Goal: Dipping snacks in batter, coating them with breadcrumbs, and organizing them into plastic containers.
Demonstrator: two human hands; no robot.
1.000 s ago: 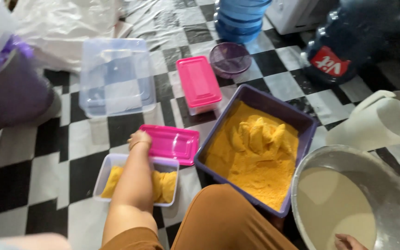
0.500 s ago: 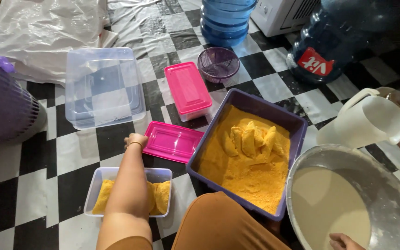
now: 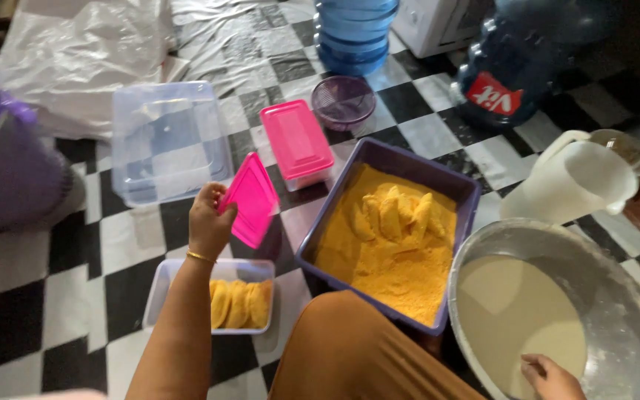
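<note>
Left hand (image 3: 209, 222) was closed on the pink lid (image 3: 251, 200), pinching one short edge; lid tilted up, held clear of the checkered floor (image 3: 75, 296), above and just behind the small clear tub (image 3: 158, 296) of breaded pieces. Lid judged light, thin, stiff plastic, possibly slick with crumbs; edge or corner seemed the sound hold. Right hand (image 3: 553, 376) rested on the rim of the metal batter bowl (image 3: 631, 296), fingers curled; grip could not be told.

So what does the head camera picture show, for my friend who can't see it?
The person's left hand lifts a pink lid above a small clear box of breaded pieces on a black-and-white checked floor. Beside it sits a purple tray of yellow crumbs, and the right hand rests on a metal batter bowl.
</note>
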